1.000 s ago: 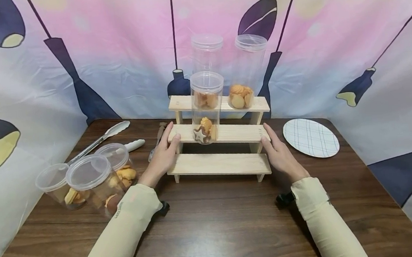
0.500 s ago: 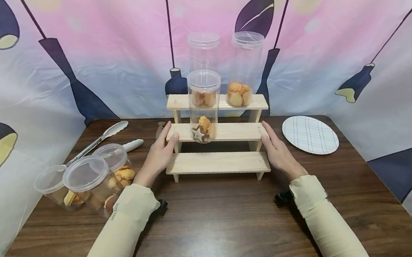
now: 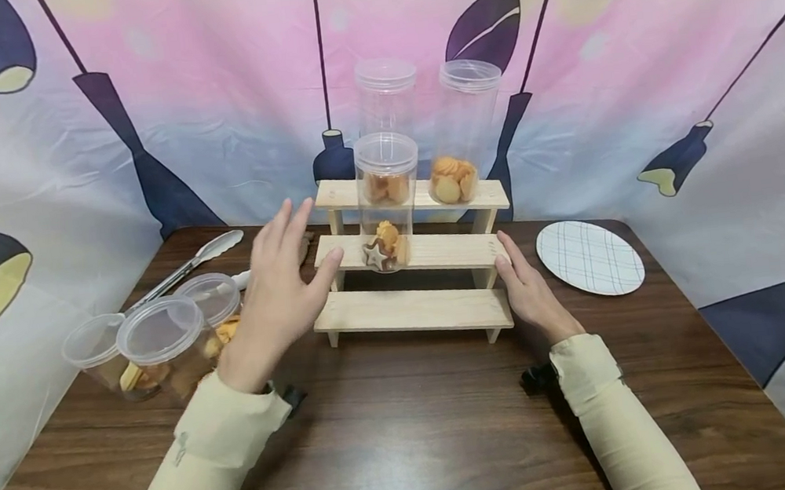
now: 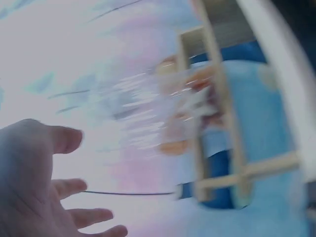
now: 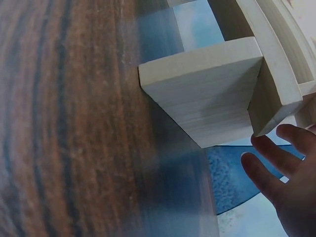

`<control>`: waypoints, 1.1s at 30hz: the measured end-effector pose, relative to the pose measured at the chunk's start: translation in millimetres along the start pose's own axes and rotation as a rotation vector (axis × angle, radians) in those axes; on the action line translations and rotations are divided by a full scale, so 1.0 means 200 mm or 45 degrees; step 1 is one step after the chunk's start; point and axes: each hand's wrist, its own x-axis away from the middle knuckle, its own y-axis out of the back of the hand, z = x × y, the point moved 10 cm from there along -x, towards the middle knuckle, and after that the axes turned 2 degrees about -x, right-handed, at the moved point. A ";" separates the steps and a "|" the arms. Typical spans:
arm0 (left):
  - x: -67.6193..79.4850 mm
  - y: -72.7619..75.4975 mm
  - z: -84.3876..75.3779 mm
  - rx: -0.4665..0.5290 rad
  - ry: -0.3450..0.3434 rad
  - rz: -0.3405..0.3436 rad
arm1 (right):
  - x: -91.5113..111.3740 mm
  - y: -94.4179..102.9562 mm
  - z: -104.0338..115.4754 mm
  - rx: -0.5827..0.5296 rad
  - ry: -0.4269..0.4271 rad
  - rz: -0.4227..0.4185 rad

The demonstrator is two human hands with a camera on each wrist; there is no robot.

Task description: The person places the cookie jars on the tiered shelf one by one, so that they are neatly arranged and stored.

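A three-tier wooden display rack (image 3: 413, 310) stands on the table. My left hand (image 3: 273, 296), fingers spread and straight, is raised beside its left end, holding nothing; the left wrist view shows the same hand (image 4: 37, 180) apart from the blurred rack. At the right end of the middle tier my right hand (image 3: 534, 294) rests its extended fingers against the board, seen close up in the right wrist view by the fingers (image 5: 261, 173). A clear lidded jar (image 3: 389, 214) of cookies stands on the middle tier. Behind it, two taller-standing jars (image 3: 472, 111) with cookies occupy the top tier.
Three lidded cookie jars (image 3: 162, 330) cluster at the left, partly behind my left forearm. Metal tongs (image 3: 185, 265) lie behind them. A checked oval plate (image 3: 589, 257) lies right of the rack. A patterned cloth (image 3: 243, 94) hangs behind the wooden table (image 3: 410, 432).
My left hand has let go of the rack's left end, risen and moved left with its fingers spread. The right hand stays at the rack's right end. The jars stand as before.
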 end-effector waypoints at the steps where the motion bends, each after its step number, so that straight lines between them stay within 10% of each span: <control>1: 0.01 0.05 -0.03 -0.024 -0.050 -0.026 | 0.00 0.00 0.00 0.001 -0.002 0.001; 6: 0.10 0.33 -0.16 -0.094 -0.365 -0.255 | 0.00 -0.01 0.00 -0.003 -0.003 0.002; 11: 0.14 0.57 -0.13 -0.133 -0.394 -0.321 | 0.00 0.01 0.00 0.009 -0.009 0.005; 20: 0.14 0.68 0.16 -0.457 0.026 0.175 | -0.01 0.03 -0.01 0.004 -0.004 -0.001; 33: 0.22 0.62 0.35 -0.462 0.077 0.462 | -0.01 0.00 -0.01 -0.013 0.004 0.011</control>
